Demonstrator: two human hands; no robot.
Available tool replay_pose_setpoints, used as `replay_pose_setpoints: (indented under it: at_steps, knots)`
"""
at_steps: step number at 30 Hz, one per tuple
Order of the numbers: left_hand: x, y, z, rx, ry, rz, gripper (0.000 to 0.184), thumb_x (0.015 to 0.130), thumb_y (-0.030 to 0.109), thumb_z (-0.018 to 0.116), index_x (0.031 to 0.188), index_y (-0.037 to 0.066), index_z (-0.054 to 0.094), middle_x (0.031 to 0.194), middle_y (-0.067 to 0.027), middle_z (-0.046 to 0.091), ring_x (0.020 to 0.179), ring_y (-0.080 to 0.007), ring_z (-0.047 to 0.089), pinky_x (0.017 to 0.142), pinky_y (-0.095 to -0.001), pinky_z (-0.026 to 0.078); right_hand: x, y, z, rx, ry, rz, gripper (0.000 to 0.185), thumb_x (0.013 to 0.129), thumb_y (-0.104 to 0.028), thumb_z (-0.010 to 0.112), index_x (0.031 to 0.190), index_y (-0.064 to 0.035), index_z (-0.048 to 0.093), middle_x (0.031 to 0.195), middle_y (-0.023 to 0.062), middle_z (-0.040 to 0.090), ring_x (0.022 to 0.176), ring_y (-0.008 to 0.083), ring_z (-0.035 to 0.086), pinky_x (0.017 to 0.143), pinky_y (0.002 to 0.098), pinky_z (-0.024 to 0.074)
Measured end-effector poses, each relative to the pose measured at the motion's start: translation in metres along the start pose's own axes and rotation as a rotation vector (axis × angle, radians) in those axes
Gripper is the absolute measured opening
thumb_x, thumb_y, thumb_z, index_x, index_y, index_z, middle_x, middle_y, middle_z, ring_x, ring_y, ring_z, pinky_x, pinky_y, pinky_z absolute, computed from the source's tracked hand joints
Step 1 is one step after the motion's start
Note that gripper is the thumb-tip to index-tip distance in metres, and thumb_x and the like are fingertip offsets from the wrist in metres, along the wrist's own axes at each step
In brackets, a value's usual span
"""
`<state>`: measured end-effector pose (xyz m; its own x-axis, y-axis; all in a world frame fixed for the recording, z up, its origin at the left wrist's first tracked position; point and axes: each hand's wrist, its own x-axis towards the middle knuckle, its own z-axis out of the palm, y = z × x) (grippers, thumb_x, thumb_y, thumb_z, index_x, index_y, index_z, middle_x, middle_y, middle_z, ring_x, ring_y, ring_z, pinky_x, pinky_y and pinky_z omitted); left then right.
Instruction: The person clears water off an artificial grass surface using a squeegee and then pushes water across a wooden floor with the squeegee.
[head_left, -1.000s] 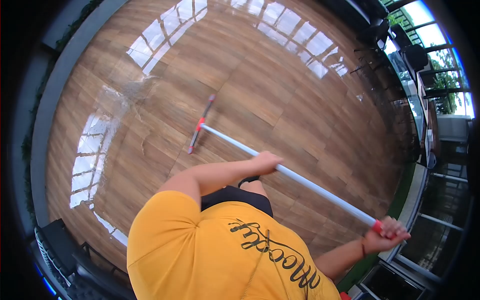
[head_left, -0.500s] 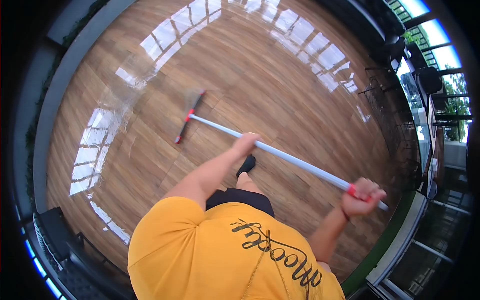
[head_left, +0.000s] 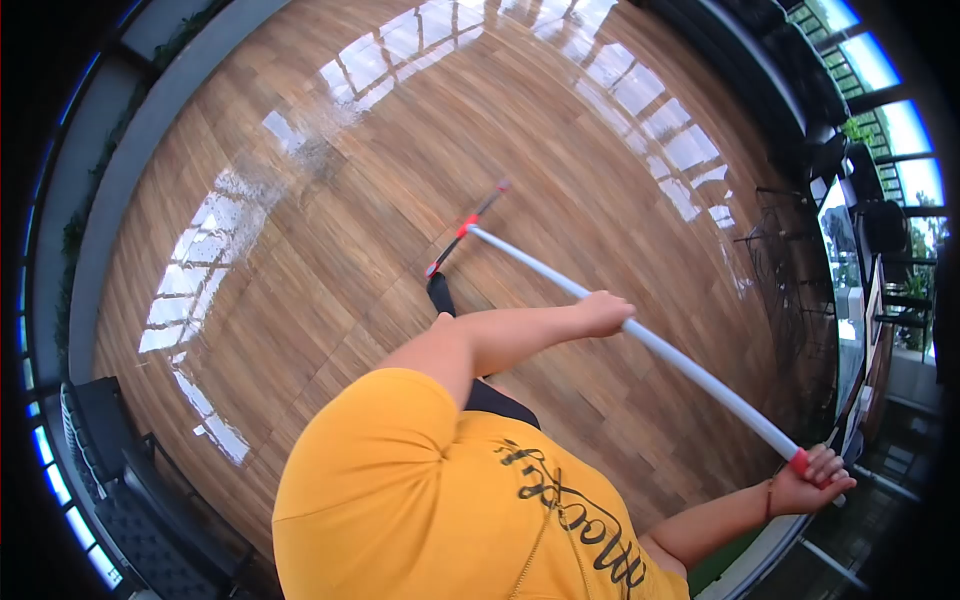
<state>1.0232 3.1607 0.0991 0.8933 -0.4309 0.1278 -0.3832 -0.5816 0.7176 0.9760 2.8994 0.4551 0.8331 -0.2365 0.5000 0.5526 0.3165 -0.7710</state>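
Note:
A floor squeegee (head_left: 467, 228) with a narrow dark head and red fittings stands on the wood-look floor, its head slanted ahead of my feet. Its pale blue pole (head_left: 700, 380) runs down to the right. Partway along the pole, my left hand (head_left: 605, 313) is wrapped around it. My right hand (head_left: 812, 484) closes on the red grip at the upper end of the pole, out to my right side. One foot in black footwear (head_left: 440, 293) shows just below the squeegee head.
Shiny wet patches (head_left: 225, 225) lie on the floor to the left. A grey curb (head_left: 105, 200) borders that side. Black padded furniture (head_left: 150, 510) stands at lower left. Dark chairs (head_left: 790, 225) and a glass-topped table (head_left: 843, 290) line the right.
The squeegee head has moved right and closer to my foot. Both hands have shifted right with the pole, and my right arm reaches farther out.

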Motion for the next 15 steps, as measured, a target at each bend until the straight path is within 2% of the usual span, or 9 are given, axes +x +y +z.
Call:
replay_pose_setpoints:
  at_steps: [2,3,6,8,10,13,14,15]
  knots:
    - [0.043,-0.014,-0.003,-0.023,-0.001,0.002,0.010,0.077,0.018,0.060,0.083,0.011,0.065,0.077,-0.0117,0.066,0.077,-0.0317,0.066,0.067,-0.0437,0.053,0.023,0.018,0.021,-0.252,0.149,-0.112,0.046,0.099,-0.033,0.041,0.059,-0.0152,0.033,0.053,-0.0029,0.030,0.048,0.0083,0.029,0.050,0.0245,0.0265]
    - [0.059,-0.030,-0.002,-0.042,-0.022,-0.022,0.011,0.077,0.020,0.062,0.083,0.011,0.065,0.078,-0.0111,0.066,0.078,-0.0316,0.065,0.068,-0.0435,0.052,0.030,0.033,0.038,-0.270,0.217,-0.092,0.047,0.099,-0.032,0.043,0.056,-0.0156,0.032,0.053,-0.0027,0.029,0.049,0.0089,0.029,0.052,0.0254,0.0271]
    - [0.079,-0.084,-0.024,-0.079,-0.003,-0.053,0.011,0.076,0.020,0.063,0.082,0.011,0.065,0.079,-0.0109,0.066,0.080,-0.0313,0.065,0.069,-0.0430,0.052,0.054,0.080,0.068,-0.192,0.127,-0.088,0.048,0.098,-0.032,0.044,0.055,-0.0161,0.030,0.053,-0.0032,0.030,0.048,0.0092,0.030,0.051,0.0258,0.0264]
    - [0.062,-0.107,-0.045,-0.105,0.040,-0.082,0.010,0.076,0.019,0.063,0.082,0.011,0.065,0.079,-0.0113,0.066,0.080,-0.0312,0.064,0.069,-0.0427,0.052,0.057,0.108,0.089,-0.152,0.081,-0.062,0.048,0.099,-0.031,0.043,0.055,-0.0164,0.031,0.053,-0.0033,0.031,0.047,0.0088,0.029,0.049,0.0252,0.0258]
    - [0.035,-0.152,-0.089,-0.133,0.238,-0.142,0.008,0.075,0.015,0.064,0.081,0.011,0.064,0.078,-0.0113,0.065,0.082,-0.0313,0.064,0.070,-0.0420,0.051,0.064,0.154,0.132,-0.119,0.015,-0.041,0.047,0.099,-0.031,0.042,0.055,-0.0166,0.031,0.053,-0.0031,0.032,0.046,0.0086,0.029,0.049,0.0249,0.0257]
    - [-0.028,-0.222,-0.152,-0.093,0.457,-0.241,0.003,0.073,0.010,0.062,0.075,0.012,0.063,0.078,-0.0105,0.064,0.079,-0.0314,0.063,0.068,-0.0423,0.051,0.056,0.226,0.206,0.129,-0.277,0.002,0.045,0.099,-0.027,0.041,0.057,-0.0162,0.032,0.052,-0.0030,0.034,0.045,0.0070,0.030,0.047,0.0232,0.0247]
    - [-0.056,-0.242,-0.181,-0.116,0.524,-0.256,0.003,0.073,0.009,0.062,0.074,0.012,0.062,0.077,-0.0100,0.063,0.078,-0.0314,0.063,0.067,-0.0420,0.051,0.045,0.253,0.237,0.215,-0.219,0.067,0.043,0.098,-0.025,0.041,0.058,-0.0159,0.032,0.051,-0.0035,0.032,0.044,0.0067,0.029,0.045,0.0231,0.0228]
    - [-0.087,-0.279,-0.191,-0.122,0.648,-0.230,0.006,0.071,0.007,0.063,0.074,0.012,0.062,0.076,-0.0093,0.063,0.077,-0.0319,0.062,0.065,-0.0417,0.050,0.031,0.286,0.264,0.258,-0.286,0.095,0.040,0.096,-0.023,0.044,0.059,-0.0156,0.031,0.051,-0.0031,0.031,0.043,0.0071,0.029,0.043,0.0235,0.0214]
